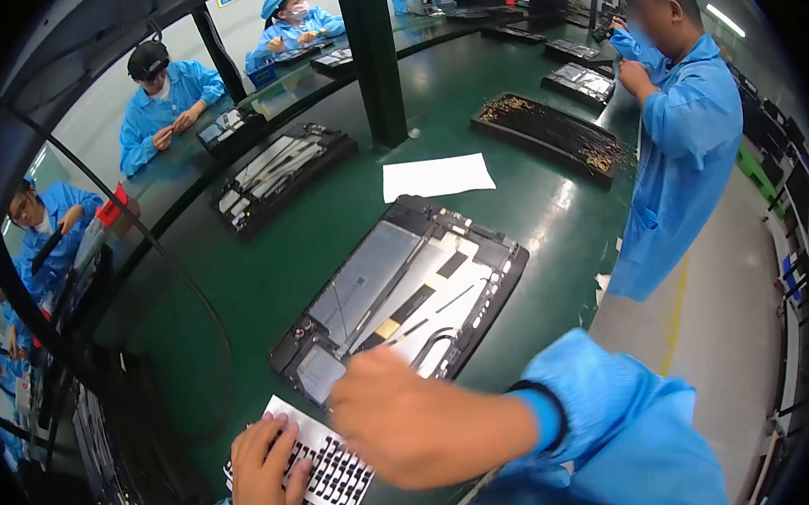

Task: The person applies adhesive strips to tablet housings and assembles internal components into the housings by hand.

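Observation:
My left hand (pixel 268 469) lies at the lower left with its fingers stretched out, pressing on a white sheet of black stickers (pixel 337 474). Part of another such sheet shows beneath it. Slightly blurred, my right hand (pixel 410 419) is curled closed between the sheet and the near corner of an opened electronic device (pixel 355 283). Its fingertips are hidden, and so is anything in them. The device lies in a black frame, with grey panels, a silver plate, dark strips and a small yellowish patch. Whether the right hand touches it, I cannot tell.
A blank white paper (pixel 437 176) lies beyond the device on the green table (pixel 266 266). Past it are a black tray of small brownish parts (pixel 550 137), similar opened devices (pixel 279 172) and a dark post (pixel 370 65). A co-worker (pixel 684 124) stands at the right; others sit across.

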